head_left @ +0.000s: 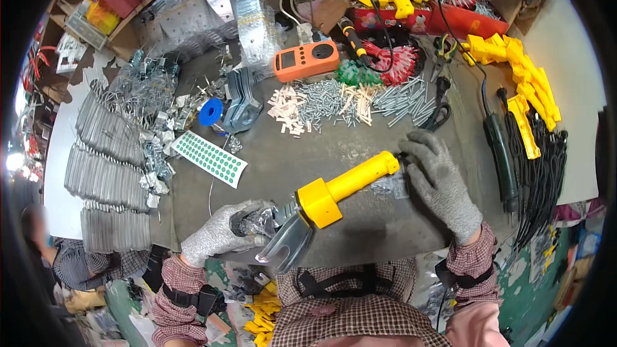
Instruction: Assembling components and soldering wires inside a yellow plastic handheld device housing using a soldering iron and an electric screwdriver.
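Observation:
A tool with a yellow plastic handle [360, 177] lies slantwise in front of me, its square yellow collar towards the left. From the collar a curved, shiny grey plate [286, 244] points down at the bench's near edge. My left hand [222, 234], in a grey knit glove, is closed round the tool's head end, where shiny, crumpled-looking material [257, 222] shows by the fingers. My right hand [440, 183], also gloved, is at the handle's far tip with its fingers curled. A small dark bit shows at those fingertips; I cannot make out what it is.
Stacked grey metal pieces [106, 173] fill the left side, near a green-dotted sticker sheet [211, 159]. Beyond the tool are loose screws [328, 99] and an orange meter [306, 61]. A soldering iron [500, 160], black cords [543, 180] and yellow handle shells [524, 71] are at right.

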A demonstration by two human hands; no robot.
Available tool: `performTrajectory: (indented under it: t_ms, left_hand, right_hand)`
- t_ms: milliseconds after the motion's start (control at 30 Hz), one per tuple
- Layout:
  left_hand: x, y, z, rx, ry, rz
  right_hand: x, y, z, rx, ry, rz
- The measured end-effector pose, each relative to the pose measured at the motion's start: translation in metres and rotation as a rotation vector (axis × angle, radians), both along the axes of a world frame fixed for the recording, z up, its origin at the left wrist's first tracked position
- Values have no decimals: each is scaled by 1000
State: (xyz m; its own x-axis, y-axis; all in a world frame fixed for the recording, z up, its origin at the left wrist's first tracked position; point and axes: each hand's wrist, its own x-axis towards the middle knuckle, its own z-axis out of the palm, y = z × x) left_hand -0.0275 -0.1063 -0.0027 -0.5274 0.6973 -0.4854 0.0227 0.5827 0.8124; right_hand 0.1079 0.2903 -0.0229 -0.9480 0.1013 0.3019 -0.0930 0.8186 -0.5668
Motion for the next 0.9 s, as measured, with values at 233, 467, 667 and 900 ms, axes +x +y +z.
performTrajectory:
  t_ms: [233,467,667,900]
  left_hand:
    - [3,6,6,16,85,-71]
    - [49,3,17,-168,1041,-162]
    - [21,90,14,189,823,-213]
    - [-3,165,-11,93,468,-350]
  right_hand:
    - [2,15,17,5,-43,29]
    - [80,98,-12,491,-259,-879]
    - [87,115,19,-464,-201,-887]
    - [-4,-53,42,-1488,373,552]
